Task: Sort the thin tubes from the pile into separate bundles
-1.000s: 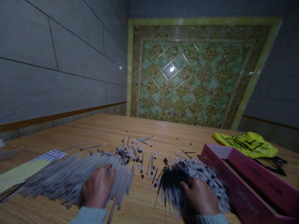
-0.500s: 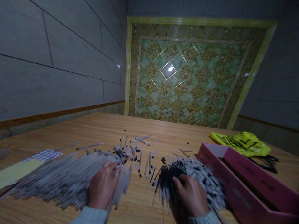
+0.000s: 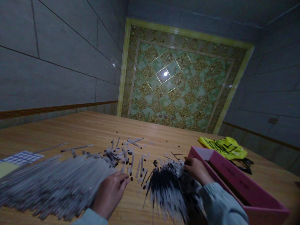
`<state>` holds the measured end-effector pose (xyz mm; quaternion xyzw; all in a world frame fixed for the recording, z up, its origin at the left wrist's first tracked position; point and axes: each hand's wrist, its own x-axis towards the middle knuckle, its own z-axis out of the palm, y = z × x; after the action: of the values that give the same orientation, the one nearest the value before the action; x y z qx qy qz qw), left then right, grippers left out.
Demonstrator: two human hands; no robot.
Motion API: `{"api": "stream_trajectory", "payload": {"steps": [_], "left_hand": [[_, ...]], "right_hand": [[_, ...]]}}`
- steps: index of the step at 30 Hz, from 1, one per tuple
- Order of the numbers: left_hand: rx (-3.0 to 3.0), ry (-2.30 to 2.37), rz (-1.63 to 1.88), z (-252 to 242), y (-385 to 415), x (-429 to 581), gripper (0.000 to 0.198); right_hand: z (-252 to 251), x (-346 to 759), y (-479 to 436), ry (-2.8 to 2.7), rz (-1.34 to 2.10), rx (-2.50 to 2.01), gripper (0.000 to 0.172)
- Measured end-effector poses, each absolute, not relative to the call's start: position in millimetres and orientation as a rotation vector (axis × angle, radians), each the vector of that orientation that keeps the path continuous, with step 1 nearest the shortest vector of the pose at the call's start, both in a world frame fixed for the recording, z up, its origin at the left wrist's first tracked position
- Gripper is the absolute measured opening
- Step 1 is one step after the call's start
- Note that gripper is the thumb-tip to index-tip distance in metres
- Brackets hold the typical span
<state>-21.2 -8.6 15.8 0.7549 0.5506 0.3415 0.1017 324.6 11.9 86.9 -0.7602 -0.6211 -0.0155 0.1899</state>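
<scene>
My left hand (image 3: 110,191) is closed in a pinch beside a large pile of translucent plastic tubes (image 3: 61,184). Whatever its fingertips hold is too small to make out. Farther right lies a fanned bundle of thin sticks with black upper ends and pale lower parts (image 3: 165,190). Over the bundle's far right end, close to the pink box (image 3: 248,184), my right hand (image 3: 197,168) has its fingers drawn together among small whitish pieces. What they grip is hidden. Between the piles are scattered short tube pieces with black ends (image 3: 132,164).
A yellow plastic bag with black lettering (image 3: 226,148) lies behind the pink box, with a black strap-like item (image 3: 243,164) beside it. At the left are a grid-patterned card (image 3: 22,157) and pale yellow paper (image 3: 6,168). The wooden table (image 3: 93,125) meets tiled walls.
My right hand has moved from the black sticks, up and right toward the box. The short tubes under my left hand no longer show. The whole view has shifted and tilted.
</scene>
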Motion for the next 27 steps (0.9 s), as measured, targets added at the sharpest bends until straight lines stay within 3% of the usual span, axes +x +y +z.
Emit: {"api": "stream_trajectory", "payload": {"steps": [5, 12, 27], "left_hand": [[2.261, 1.489, 0.917, 16.9, -15.7, -11.9, 0.024], [2.336, 1.269, 0.673, 10.4, -22.5, 0.9, 0.020], [2.498, 1.293, 0.607, 10.9, -15.8, 3.6, 0.025]], "right_hand": [[85.6, 303.0, 14.0, -1.784, -0.077, -2.075, 0.028], [44.8, 180.9, 36.5, -2.075, 0.056, -1.769, 0.025], [8.0, 106.8, 86.1, -1.885, 0.191, -2.012, 0.026]]}}
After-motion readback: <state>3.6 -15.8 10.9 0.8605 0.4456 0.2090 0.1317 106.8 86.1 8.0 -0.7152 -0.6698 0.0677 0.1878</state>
